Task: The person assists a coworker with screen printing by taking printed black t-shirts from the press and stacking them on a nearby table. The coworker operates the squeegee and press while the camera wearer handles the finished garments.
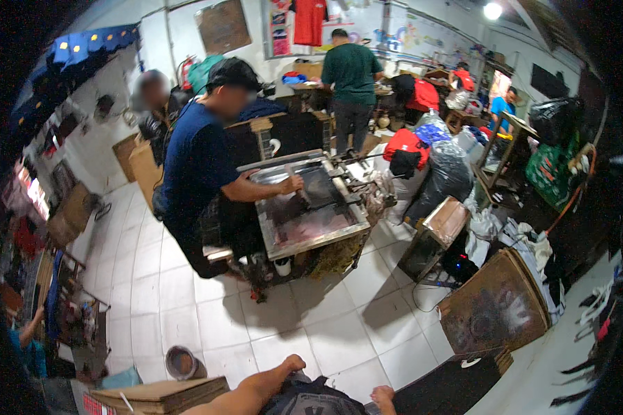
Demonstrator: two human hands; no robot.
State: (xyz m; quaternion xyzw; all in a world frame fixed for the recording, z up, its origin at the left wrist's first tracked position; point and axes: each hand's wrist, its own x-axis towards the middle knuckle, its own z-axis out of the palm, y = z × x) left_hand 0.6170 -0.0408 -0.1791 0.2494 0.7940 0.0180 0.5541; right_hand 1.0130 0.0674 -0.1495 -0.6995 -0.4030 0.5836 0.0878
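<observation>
At the lower edge my left hand (293, 364) reaches forward over the white floor, its fingers curled closed; whether anything is in them does not show. My right hand (382, 396) is low at the lower edge, beside a dark cloth item with a pale mark (318, 399) between my arms; its fingers are too small and blurred to read. Ahead, a co-worker in a dark cap and blue shirt (199, 149) bends over a framed printing screen (315, 204) on a stand. That person's hand grips a squeegee-like tool (299, 190) on the screen's dark surface.
Flat brown boards (163, 395) are stacked at lower left, beside a round bucket (183, 363). A stained brown board (495, 304) leans at right near a metal box frame (432, 238). Dark plastic bags (439, 176) stand behind. Another person in green (351, 76) works at a back table.
</observation>
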